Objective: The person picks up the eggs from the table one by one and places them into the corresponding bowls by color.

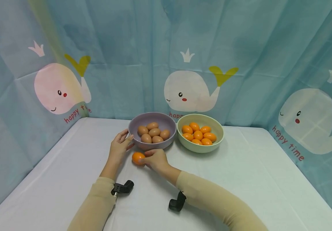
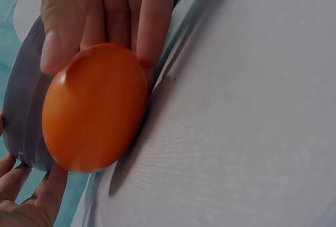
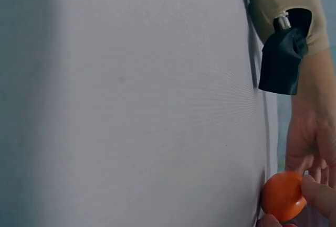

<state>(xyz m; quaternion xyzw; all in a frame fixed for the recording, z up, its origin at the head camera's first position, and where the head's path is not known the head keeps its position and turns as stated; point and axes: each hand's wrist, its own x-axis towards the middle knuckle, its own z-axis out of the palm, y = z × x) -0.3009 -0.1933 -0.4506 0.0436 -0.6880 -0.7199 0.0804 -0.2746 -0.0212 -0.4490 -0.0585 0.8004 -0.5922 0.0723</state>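
Near the front of the purple bowl [image 1: 154, 146], my right hand [image 1: 158, 160] pinches a smooth orange egg [image 1: 138, 158] between thumb and fingers. Up close in the left wrist view, the same orange egg [image 2: 94, 111] is close to the white cloth; whether it touches is hard to tell. My left hand [image 1: 118, 148] rests against the left outer side of the purple bowl, its fingers fairly straight. Several brown eggs [image 1: 154, 132] lie inside that bowl. At the right wrist view's lower edge, fingertips [image 3: 317, 193] press on the orange egg.
A pale green bowl [image 1: 200, 148] holding several orange eggs [image 1: 198, 135] stands just right of the purple one. Both are near the back edge of the white-covered table [image 1: 258, 179]. Behind hangs a blue curtain [image 1: 125, 86] printed with whales. Each wrist bears a black camera [image 1: 177, 202].
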